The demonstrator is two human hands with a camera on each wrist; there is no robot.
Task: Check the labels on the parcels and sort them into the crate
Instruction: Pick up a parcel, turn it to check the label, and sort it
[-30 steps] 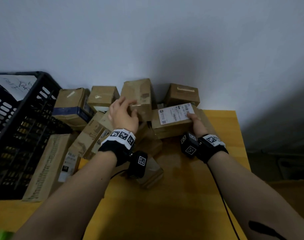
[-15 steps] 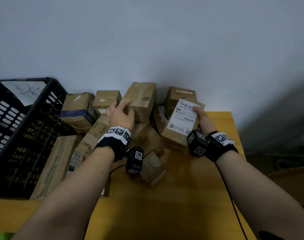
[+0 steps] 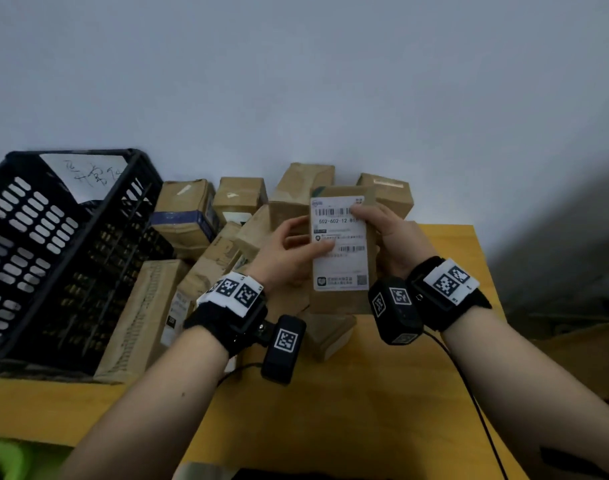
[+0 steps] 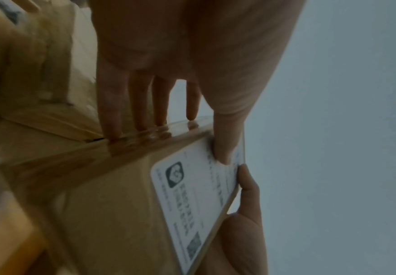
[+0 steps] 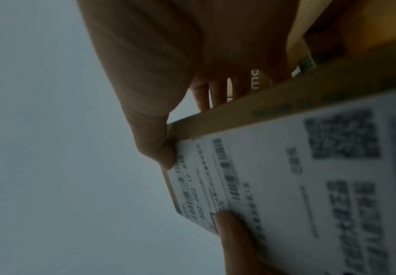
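A brown cardboard parcel [image 3: 341,303] with a white shipping label [image 3: 339,265] stands upright in the air above the pile, label facing me. My left hand [image 3: 292,249] grips its left side, thumb on the label [image 4: 192,201] and fingers behind. My right hand [image 3: 386,232] grips the right side near the top, its thumb over the barcode. The right wrist view shows the label [image 5: 286,186] close and blurred, pinched at its corner. The black slatted plastic crate [image 3: 67,271] stands at the left of the table.
Several brown parcels [image 3: 187,216] lie piled against the wall behind the held one, and a long flat box [image 3: 140,317] leans beside the crate. A handwritten sheet [image 3: 84,174] sits inside the crate. The yellow wooden table [image 3: 330,417] ends at the right [image 3: 479,271].
My right hand raised the labelled parcel from the pile and turned it upright. My left hand left the box it touched on the pile and took the parcel's left side.
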